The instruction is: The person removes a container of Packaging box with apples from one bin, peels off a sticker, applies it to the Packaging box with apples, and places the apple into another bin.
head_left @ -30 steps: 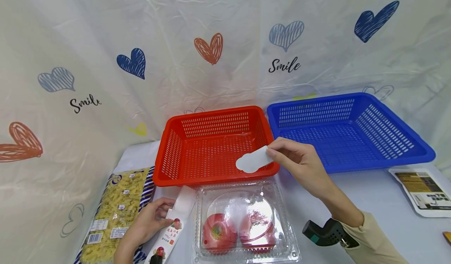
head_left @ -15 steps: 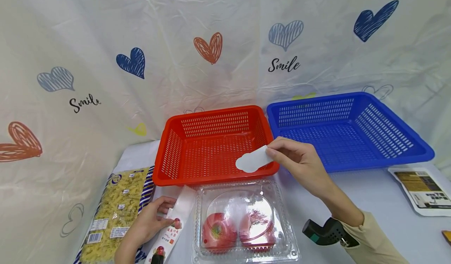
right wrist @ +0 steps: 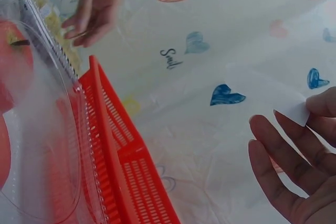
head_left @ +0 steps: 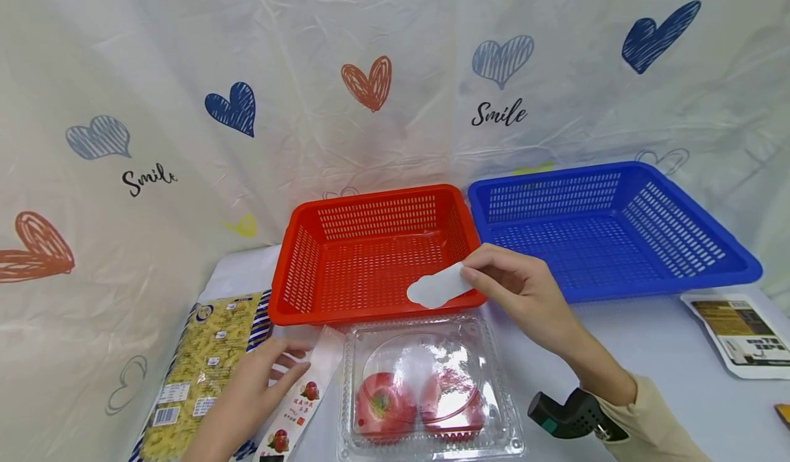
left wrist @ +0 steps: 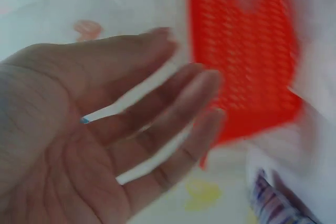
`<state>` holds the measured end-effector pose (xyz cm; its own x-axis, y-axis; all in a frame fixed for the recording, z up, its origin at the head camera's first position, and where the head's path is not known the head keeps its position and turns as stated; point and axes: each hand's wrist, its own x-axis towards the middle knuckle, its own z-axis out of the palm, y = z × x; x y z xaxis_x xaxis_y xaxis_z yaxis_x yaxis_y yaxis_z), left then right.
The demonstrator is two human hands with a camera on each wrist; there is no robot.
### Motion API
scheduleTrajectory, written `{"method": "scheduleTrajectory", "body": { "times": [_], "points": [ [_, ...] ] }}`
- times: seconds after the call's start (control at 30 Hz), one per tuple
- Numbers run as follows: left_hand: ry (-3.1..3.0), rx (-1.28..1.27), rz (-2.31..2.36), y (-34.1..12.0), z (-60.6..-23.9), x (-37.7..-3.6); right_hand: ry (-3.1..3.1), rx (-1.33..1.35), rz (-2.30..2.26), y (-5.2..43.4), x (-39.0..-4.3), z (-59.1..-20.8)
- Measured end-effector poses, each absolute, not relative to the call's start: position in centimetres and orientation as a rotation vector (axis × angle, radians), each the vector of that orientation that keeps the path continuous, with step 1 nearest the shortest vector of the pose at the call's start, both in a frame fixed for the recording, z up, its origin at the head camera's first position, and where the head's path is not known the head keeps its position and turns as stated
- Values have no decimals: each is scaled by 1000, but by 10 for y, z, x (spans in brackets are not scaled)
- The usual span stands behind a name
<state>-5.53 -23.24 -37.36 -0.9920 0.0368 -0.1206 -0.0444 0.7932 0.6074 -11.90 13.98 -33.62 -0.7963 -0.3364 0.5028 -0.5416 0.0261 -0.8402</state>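
My right hand (head_left: 472, 275) pinches a small white paper piece (head_left: 435, 288) between thumb and fingers, holding it over the front right corner of the red basket (head_left: 370, 313). In the right wrist view the white paper piece (right wrist: 292, 112) shows at the fingertips (right wrist: 262, 125). My left hand (head_left: 278, 366) hovers with straight, spread fingers over a long printed label strip (head_left: 295, 407); I cannot tell whether it touches the strip. The left hand (left wrist: 173, 98) looks open and blurred in its wrist view. A clear clamshell box (head_left: 496, 359) with red fruit (head_left: 382, 407) lies between the hands.
A blue basket (head_left: 666, 287) stands right of the red one. A pasta bag (head_left: 204, 373) lies at the left, under my left forearm. A printed packet (head_left: 740, 335) lies at the right edge. A heart-printed sheet hangs behind.
My left hand has let go of the label strip and its fingers have straightened above it. The right hand with the white piece has drifted slightly left.
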Motion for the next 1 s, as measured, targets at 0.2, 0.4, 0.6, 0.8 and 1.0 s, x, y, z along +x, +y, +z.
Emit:
{"method": "scheduleTrajectory", "body": {
  "times": [0.2, 0.4, 0.6, 0.8, 1.0],
  "points": [
    [2868, 244, 1533, -198, -328, -40, -2102, 972, 1680, 130, -114, -332],
    [2531, 387, 1895, -158, -311, -45, -2045, 1018, 1434, 117, -105, -326],
    [2445, 298, 1952, -129, -302, -58, -1892, 1132, 1205, 103, -95, -322],
    [2415, 282, 2020, -123, -300, -70, -1724, 1208, 869, 92, -92, -320],
    [2372, 254, 2014, -123, -303, -74, -1667, 1259, 669, 90, -92, -321]
  ]
}}
